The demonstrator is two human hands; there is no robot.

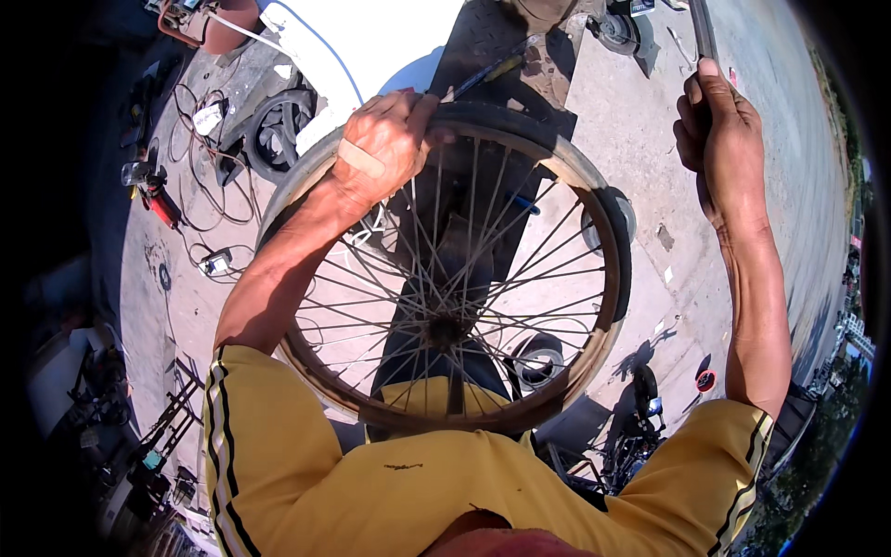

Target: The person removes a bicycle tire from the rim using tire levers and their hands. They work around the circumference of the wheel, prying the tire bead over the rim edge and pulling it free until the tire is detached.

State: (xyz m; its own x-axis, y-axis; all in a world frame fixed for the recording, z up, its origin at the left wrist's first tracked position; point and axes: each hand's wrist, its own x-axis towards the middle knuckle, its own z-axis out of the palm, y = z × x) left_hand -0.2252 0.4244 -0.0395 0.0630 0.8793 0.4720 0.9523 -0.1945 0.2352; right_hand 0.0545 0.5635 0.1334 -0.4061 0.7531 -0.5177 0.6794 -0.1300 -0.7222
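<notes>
On sunlit paving (636, 148), with a red tool (162, 206) off to the left. Wheel (445, 331) upright before the yellow shirt (418, 487), hub and spokes in place. Left hand (385, 144) curled over the tyre (624, 260), upper left; right hand (724, 135) raised well apart, fist closed round a dark strip (703, 28) running out of view. Probably part-done: tyre apparently round rim (609, 251) at right; cannot tell seating at bottom; strip's far end unseen.
</notes>
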